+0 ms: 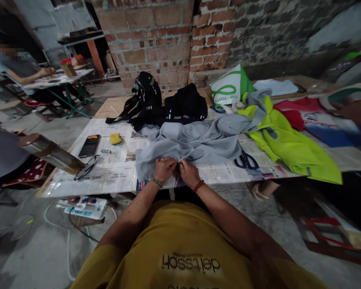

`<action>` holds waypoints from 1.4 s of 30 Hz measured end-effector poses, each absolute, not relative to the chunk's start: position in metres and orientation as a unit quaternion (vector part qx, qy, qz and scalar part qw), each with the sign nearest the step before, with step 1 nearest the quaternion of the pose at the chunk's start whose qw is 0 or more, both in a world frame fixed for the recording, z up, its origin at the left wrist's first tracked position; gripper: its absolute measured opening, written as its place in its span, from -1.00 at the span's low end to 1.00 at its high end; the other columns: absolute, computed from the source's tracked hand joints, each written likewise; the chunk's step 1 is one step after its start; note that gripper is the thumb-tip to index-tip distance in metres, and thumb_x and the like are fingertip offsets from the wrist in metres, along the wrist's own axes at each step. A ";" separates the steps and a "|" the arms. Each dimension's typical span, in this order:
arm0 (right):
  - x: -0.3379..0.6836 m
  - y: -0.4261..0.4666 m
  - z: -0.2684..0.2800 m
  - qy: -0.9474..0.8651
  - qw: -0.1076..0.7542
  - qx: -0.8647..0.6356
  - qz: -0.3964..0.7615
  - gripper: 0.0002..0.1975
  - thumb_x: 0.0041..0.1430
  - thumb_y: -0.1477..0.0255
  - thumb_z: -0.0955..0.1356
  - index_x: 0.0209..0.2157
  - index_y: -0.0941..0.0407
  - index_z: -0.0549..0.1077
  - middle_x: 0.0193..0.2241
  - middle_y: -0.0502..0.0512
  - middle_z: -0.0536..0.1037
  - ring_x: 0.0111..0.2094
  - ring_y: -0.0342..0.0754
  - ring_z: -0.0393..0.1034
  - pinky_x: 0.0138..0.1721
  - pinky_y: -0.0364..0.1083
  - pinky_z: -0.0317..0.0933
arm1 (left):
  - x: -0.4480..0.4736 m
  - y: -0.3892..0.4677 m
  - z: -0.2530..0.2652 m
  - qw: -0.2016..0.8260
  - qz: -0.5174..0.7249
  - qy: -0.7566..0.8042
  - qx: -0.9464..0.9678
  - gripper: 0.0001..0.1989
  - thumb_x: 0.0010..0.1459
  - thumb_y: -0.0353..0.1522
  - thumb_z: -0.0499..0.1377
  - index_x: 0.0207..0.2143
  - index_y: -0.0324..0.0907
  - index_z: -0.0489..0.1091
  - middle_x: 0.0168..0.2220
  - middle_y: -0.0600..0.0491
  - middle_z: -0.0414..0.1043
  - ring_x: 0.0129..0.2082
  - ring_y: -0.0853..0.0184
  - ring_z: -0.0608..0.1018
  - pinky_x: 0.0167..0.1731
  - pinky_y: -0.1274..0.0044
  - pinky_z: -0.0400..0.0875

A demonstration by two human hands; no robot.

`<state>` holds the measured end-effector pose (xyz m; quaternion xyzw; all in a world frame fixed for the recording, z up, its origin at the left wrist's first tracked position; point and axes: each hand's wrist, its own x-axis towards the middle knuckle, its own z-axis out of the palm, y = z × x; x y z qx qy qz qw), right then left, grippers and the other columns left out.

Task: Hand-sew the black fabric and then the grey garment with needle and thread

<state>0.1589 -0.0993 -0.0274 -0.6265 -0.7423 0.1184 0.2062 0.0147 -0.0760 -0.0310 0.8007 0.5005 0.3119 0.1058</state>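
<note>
A crumpled grey cloth garment (195,136) lies across the newspaper-covered table in front of me. At its near edge, my left hand (165,169) and my right hand (189,173) come close together, fingers pinched on the grey fabric. Whether a small tool is also between the fingertips is too small to tell. To the right of my hands, dark-handled scissors (247,160) lie partly beneath the garment. A bright yellow-green garment (282,136) touches the grey cloth's right end.
On the table's left are a phone (89,145), a yellow sponge (116,139), eyeglasses (88,166) and a tilted steel flask (52,152). Black bags (186,102) and a green-white bag (228,85) stand behind. Another person's hand (355,112) is at right. A power strip (84,206) sits below.
</note>
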 end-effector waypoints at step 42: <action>0.161 -0.075 -0.001 -0.733 0.354 -0.570 0.108 -0.82 0.16 0.35 0.31 -0.40 0.06 0.55 -0.33 0.07 0.56 -0.12 0.00 0.30 -0.10 -0.03 0.03 | 0.011 -0.084 -0.022 0.093 0.325 0.523 0.782 -0.77 0.12 -0.50 0.11 -0.27 -0.09 0.52 -0.27 0.04 0.55 -0.22 0.33 0.51 -0.17 0.44 0.15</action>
